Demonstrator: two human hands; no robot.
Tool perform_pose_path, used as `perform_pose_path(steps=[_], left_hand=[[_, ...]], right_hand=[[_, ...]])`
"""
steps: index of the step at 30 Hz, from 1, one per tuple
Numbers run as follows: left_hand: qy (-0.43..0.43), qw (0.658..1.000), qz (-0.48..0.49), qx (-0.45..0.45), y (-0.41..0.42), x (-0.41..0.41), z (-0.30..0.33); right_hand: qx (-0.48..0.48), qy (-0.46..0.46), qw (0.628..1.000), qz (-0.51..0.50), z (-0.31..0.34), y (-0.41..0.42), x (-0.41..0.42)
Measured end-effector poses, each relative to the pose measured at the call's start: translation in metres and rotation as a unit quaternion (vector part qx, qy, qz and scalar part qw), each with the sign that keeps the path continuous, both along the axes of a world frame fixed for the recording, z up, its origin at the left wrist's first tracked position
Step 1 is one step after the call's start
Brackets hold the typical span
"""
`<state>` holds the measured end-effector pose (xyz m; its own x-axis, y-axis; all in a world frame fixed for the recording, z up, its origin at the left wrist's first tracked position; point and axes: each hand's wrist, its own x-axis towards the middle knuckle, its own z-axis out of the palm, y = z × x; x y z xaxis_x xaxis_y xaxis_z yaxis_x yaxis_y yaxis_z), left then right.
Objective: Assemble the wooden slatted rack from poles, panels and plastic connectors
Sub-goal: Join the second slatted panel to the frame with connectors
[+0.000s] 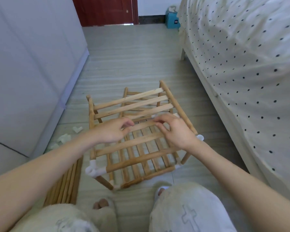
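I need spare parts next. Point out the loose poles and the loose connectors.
loose poles (64,186): head view, middle of the bundle.
loose connectors (77,128): head view, body of the farthest piece.

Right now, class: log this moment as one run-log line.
rack part-built, on floor | left hand, right hand curled at top slats | spare poles, connectors left

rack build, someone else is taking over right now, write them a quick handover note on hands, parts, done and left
Left hand: fingers curled over a slat of the top panel; grip unclear.
Right hand: fingertips on the same panel, also unclear.
Rack stands on the floor between the bed and the cabinet, two slatted tiers up, white corner connector fitted at the near left.
Spare poles lie on the floor left of it; loose connectors sit beyond them.
Left: seat the top panel, then use the remaining poles and connectors.
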<state>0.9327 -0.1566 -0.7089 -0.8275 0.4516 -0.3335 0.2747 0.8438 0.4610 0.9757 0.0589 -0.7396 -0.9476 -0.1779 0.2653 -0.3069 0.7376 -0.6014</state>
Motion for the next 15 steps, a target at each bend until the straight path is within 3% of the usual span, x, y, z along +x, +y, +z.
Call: perform_pose_path(steps=[3, 6, 10, 15], left_hand=[[-0.018, 0.998, -0.043, -0.051, 0.047, -0.016, 0.000], [-0.025, 0.996, -0.066, -0.060, 0.100, -0.020, -0.017], [-0.102, 0.995, 0.002, -0.021, 0.155, -0.017, -0.052], [-0.137, 0.983, 0.084, 0.085, 0.180, -0.026, -0.067]], right_hand=[[-0.100, 0.068, 0.971, -0.208, 0.003, 0.041, 0.012], [-0.188, -0.043, 0.919, -0.344, -0.012, 0.073, 0.020], [-0.283, -0.189, 0.889, -0.307, -0.039, 0.074, 0.028], [-0.350, -0.228, 0.855, -0.307, -0.052, 0.060, 0.027]])
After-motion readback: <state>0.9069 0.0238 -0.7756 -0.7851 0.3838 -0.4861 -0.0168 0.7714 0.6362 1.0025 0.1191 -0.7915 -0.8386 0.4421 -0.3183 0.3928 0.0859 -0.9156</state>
